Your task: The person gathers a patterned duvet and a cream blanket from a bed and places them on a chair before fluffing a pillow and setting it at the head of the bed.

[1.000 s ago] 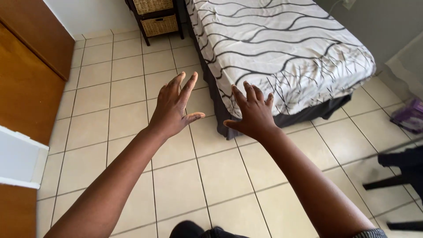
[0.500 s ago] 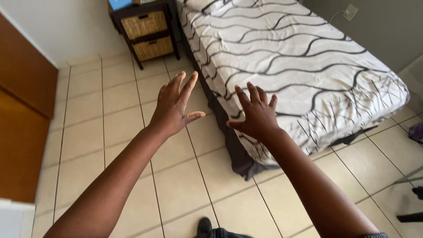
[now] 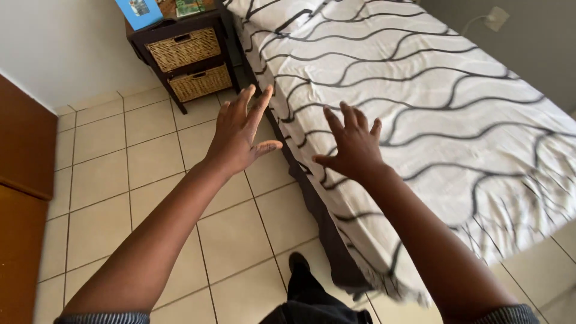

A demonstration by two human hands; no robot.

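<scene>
Both hands out, fingers spread wide, grip empty. Left hand (image 3: 240, 135) over tile floor (image 3: 108, 198) just beside bed edge; right hand (image 3: 354, 147) over bed (image 3: 432, 108), white cover w/ black wavy lines. Dark stand w/ 2 wicker baskets (image 3: 186, 57) at bed head, white wall behind. Wood door (image 3: 21, 180) at left.

Bed (image 3: 432, 108) cut off at right edge; blue item (image 3: 139, 11) on nightstand (image 3: 180, 45) cropped by top edge.
</scene>
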